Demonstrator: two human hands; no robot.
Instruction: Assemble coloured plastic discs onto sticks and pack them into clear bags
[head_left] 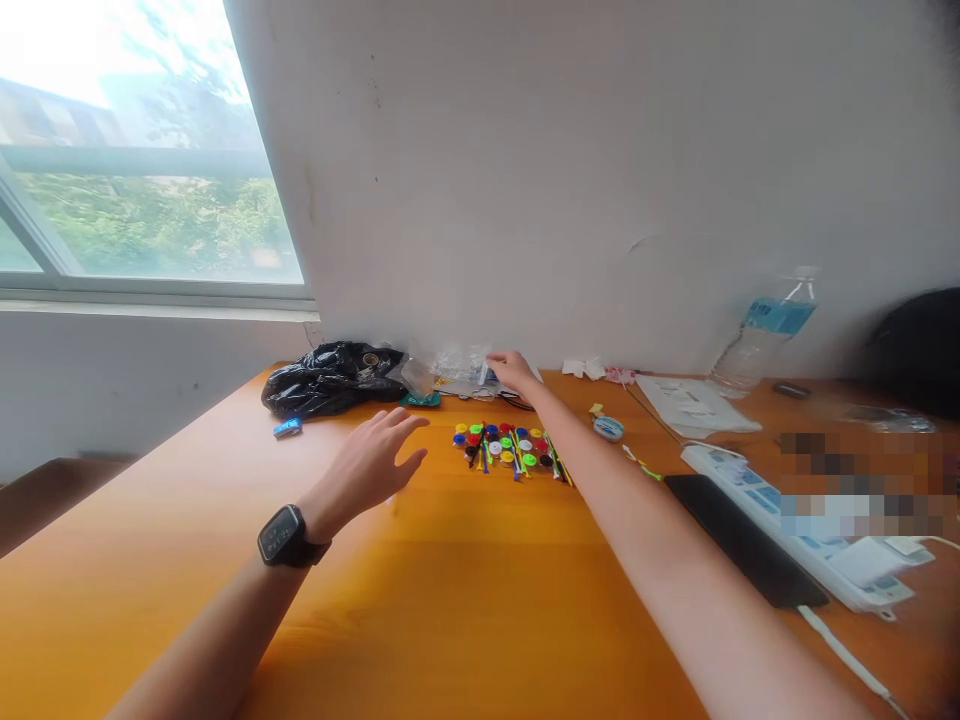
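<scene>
My left hand [375, 455] is held over the near-left part of the wooden table [465, 600], thumb and fingers apart, holding nothing. A black watch sits on that wrist. My right hand [514, 370] reaches to the back of the table, its fingers pinched together at the edge of a clear plastic bag [461, 362]. Between the two arms lies a group of small round coloured pieces [507, 457] in red, blue, yellow, green, white and black. Thin coloured sticks [516, 465] lie among them, partly hidden by my right forearm.
Behind my left hand are a black plastic bag [330, 380] and a small blue packet [287, 428]. To the right lie a round container [608, 428], a dark flat device [742, 540], a power strip [787, 520], papers [697, 405] and a clear bottle [769, 335].
</scene>
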